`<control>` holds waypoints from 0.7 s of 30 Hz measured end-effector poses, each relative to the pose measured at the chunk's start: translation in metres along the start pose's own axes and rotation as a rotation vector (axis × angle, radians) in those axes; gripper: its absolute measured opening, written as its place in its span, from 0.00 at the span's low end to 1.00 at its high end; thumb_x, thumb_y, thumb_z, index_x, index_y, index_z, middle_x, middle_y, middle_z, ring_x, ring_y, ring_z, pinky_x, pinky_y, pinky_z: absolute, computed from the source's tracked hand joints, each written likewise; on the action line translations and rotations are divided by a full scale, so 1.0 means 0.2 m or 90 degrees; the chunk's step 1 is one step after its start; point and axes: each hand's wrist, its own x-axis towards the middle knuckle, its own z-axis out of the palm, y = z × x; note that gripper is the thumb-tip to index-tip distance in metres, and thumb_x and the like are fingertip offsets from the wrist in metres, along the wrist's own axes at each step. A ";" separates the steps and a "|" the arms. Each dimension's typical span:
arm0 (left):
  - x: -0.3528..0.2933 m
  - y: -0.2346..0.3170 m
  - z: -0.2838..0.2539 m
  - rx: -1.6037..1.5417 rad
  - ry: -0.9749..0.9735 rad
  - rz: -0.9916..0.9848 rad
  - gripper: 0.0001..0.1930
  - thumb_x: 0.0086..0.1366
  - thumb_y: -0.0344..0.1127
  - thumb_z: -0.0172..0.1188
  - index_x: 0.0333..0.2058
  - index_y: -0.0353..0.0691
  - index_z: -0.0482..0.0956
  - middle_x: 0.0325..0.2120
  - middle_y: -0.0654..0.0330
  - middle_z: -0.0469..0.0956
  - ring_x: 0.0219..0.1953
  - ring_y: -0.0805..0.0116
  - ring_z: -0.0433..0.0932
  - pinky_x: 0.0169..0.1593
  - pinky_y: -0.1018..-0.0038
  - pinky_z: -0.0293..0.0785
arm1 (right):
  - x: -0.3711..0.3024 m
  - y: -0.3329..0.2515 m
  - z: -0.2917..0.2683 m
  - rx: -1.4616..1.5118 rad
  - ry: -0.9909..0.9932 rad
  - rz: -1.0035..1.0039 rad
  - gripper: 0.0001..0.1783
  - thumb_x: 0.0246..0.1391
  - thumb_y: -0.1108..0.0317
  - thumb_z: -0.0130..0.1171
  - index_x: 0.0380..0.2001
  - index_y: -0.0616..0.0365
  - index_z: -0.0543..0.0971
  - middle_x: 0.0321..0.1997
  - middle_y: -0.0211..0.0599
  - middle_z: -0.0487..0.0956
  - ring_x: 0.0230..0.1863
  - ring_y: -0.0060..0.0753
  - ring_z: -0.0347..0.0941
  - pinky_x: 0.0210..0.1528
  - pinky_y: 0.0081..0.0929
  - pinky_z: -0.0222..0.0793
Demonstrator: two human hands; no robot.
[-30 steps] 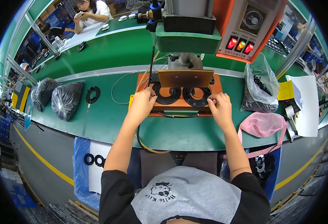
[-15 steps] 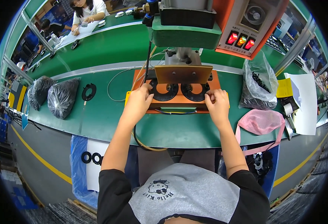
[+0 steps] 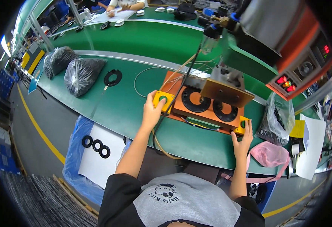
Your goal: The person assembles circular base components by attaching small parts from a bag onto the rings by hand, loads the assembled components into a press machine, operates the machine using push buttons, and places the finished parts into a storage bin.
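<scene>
My left hand (image 3: 151, 112) is wrapped round the left yellow button box (image 3: 168, 100), its thumb on the green button. At the press base's other end, my right hand (image 3: 243, 142) holds the right yellow button box (image 3: 241, 126) between thumb and fingers. Between the boxes lies the orange press base (image 3: 207, 116). Two black rings sit in it: a left ring (image 3: 189, 105) and a right ring (image 3: 221, 115). A flat brass-coloured press plate (image 3: 226, 93) hangs above them and hides part of their far side.
Two bags of dark parts (image 3: 79, 77) and a loose black ring (image 3: 113, 77) lie left on the green bench. An open parts bag (image 3: 275, 121) and pink mesh cap (image 3: 269, 154) are at right. Below left, several rings lie on white sheet (image 3: 97, 166). A co-worker sits across.
Both hands have moved from the black rings out to the yellow button boxes at the base's ends. The view has turned, so the press appears further right and tilted.
</scene>
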 end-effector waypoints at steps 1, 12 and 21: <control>0.01 -0.03 0.00 -0.023 0.004 0.001 0.24 0.57 0.38 0.57 0.50 0.32 0.65 0.42 0.45 0.73 0.43 0.59 0.74 0.48 0.69 0.68 | 0.01 0.00 0.01 0.003 -0.007 -0.010 0.37 0.45 0.64 0.61 0.58 0.58 0.60 0.65 0.46 0.56 0.62 0.48 0.55 0.60 0.37 0.49; 0.07 -0.08 0.00 -0.034 0.017 -0.050 0.20 0.51 0.33 0.59 0.43 0.36 0.66 0.39 0.48 0.72 0.43 0.53 0.70 0.49 0.65 0.66 | 0.02 0.01 -0.01 0.044 0.041 -0.040 0.35 0.34 0.67 0.70 0.48 0.61 0.68 0.59 0.52 0.64 0.57 0.53 0.61 0.57 0.39 0.55; 0.03 -0.06 -0.11 -0.047 0.007 0.054 0.18 0.62 0.36 0.53 0.48 0.32 0.65 0.47 0.50 0.68 0.51 0.62 0.67 0.56 0.70 0.61 | 0.04 -0.02 -0.06 -0.030 -0.031 -0.052 0.36 0.40 0.59 0.65 0.53 0.58 0.65 0.60 0.54 0.61 0.59 0.51 0.58 0.57 0.42 0.53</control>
